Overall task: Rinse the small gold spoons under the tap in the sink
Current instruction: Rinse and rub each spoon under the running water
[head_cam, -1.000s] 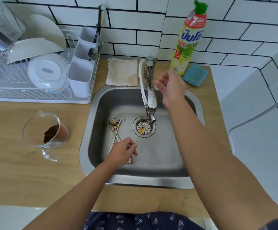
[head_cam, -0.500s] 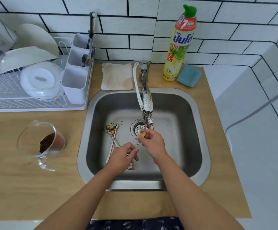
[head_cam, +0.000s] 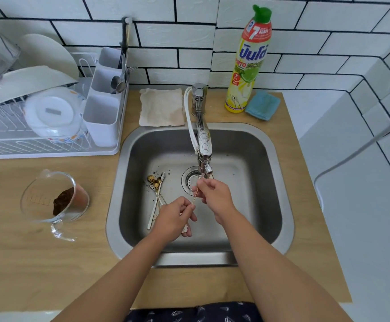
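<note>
Wide wooden counter fills the view, and set into it the steel sink, with the tap reaching out over the drain. Off to the left, the white dish rack carries plates and a cutlery holder, and in front of it a glass measuring jug lies tipped on the wood with brown grounds inside. Behind the basin stands the tall dish soap bottle, a blue sponge just beside it, and a beige cloth lies flat to the left of the tap base. Now both hands are down in the basin: the left hand pinches the end of a thin gold spoon by its handle, fingers closed round it, something white tucked under that palm that I cannot make out. The right hand has its fingertips closed on the spoon's upper end, right under the tap's spout and above the drain; the bowl itself is hidden by those fingers. On the sink floor to the left, the other gold spoons lie in a loose bundle, bowls pointing away, dark specks scattered near them.
</note>
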Demonstrator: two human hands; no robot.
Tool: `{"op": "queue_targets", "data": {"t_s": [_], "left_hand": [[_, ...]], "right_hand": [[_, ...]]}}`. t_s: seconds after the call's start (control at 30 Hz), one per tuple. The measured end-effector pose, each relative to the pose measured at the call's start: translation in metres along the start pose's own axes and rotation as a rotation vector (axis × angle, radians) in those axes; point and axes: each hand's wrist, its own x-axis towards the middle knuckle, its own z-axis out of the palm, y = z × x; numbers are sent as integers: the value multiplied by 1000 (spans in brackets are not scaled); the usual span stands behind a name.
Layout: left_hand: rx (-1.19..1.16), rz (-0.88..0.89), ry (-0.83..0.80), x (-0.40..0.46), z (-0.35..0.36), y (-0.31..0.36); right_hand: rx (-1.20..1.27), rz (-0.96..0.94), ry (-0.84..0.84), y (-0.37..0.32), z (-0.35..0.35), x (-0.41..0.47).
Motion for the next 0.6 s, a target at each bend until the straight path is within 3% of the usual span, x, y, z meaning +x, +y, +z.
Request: {"op": "queue_targets", "data": {"t_s": [0.6], "left_hand": [[72, 7, -20, 6, -7, 1]], "right_hand": [[86, -12, -48, 1, 0, 5]]}}
